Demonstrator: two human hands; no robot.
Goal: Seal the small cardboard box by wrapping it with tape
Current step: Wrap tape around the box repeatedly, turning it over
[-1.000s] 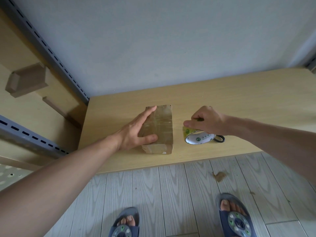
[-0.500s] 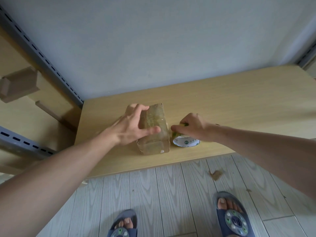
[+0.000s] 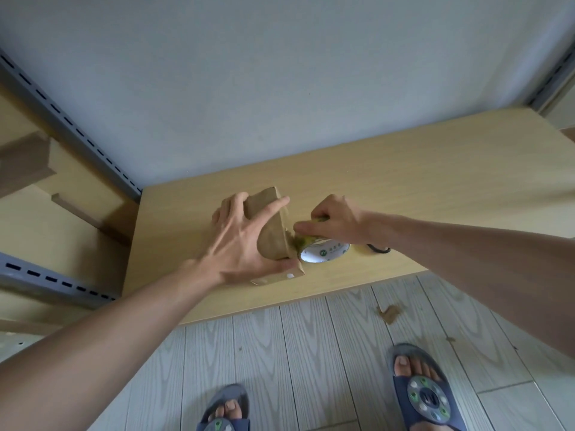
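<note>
The small cardboard box stands tipped up on its long right edge near the front of the wooden table. My left hand grips it, fingers over its far end and thumb along its near lower edge. A tape roll with a white core lies on its side just right of the box, touching its lower right edge. My right hand holds the roll from above, its forefinger pressed at the spot where the tape meets the box.
Black scissor handles poke out from under my right wrist. A slotted metal shelf upright and wooden shelves stand to the left. A wall is close behind the table. My two sandalled feet stand on the plank floor below the table's front edge.
The box lay flat under my left hand; now it is tilted up onto its right edge. My right hand has brought the tape roll leftward against the box.
</note>
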